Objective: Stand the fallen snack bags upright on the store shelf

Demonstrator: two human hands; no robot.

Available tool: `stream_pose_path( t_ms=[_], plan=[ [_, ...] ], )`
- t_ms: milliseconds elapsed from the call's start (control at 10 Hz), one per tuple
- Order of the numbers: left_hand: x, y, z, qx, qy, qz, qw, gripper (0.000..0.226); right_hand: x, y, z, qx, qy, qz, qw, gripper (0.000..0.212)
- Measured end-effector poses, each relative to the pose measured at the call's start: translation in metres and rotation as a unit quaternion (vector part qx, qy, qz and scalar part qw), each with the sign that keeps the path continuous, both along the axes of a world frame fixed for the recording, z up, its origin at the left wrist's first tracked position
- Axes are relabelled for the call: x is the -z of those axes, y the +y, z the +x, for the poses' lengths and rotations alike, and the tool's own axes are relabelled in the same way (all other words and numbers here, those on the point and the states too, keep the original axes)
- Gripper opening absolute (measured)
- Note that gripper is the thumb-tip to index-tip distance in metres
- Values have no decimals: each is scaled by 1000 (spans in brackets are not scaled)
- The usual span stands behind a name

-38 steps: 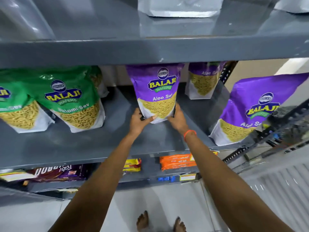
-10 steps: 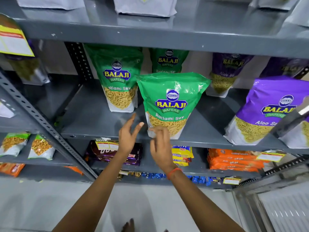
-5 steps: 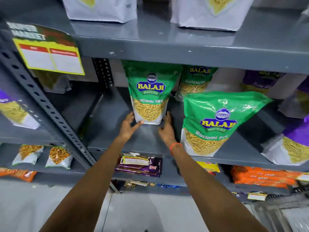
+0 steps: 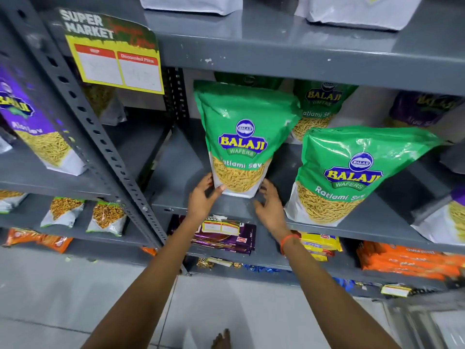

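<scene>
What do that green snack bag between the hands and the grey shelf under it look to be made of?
Green snack bag: seemingly glossy plastic film, given its shiny highlights, creases and a see-through lower window showing yellow sev. Grey shelf: probably painted metal, with a smooth, slightly reflective surface, chipped paint on the shelf edge above, and a hole-punched upright.

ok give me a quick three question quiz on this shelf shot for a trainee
1. True or false: the green Balaji Ratlami Sev pouch between the hands stands upright on the grey metal shelf.
2. Which hand touches that pouch's bottom corner with its thumb? A) left hand B) right hand C) neither
3. Fill in: the yellow price sign clipped to the shelf frame reads "SUPER ____".

Key
1. True: it rests on its white base, front facing out.
2. A: the left thumb lies on the lower left corner; the right hand is open beside the pouch, and contact there is unclear.
3. MARKET
</scene>
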State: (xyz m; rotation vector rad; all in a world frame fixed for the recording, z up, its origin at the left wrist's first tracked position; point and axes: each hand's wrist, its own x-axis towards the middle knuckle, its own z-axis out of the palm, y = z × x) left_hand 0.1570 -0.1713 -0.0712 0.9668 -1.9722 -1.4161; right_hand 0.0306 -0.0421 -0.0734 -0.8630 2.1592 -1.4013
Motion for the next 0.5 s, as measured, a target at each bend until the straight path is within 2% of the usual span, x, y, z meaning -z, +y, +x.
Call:
stream_pose_path(
  t_ms=[100,300,400,500],
  plan=[
    [4,17,24,-3,7,-13,1000,35,2,21,20,-17,19,9,1000,61],
    [3,31,38,-22,-13,-31,999,40,-8,32,30,-31,29,18,999,57],
    [-8,42,40,-27,-51,-42,997,42,-16,39,32,-63,40,52,996,60],
    [-18,51,33,-31,-154,-67,985,40,-20,41,27,-79,86,106,988,62]
  ],
)
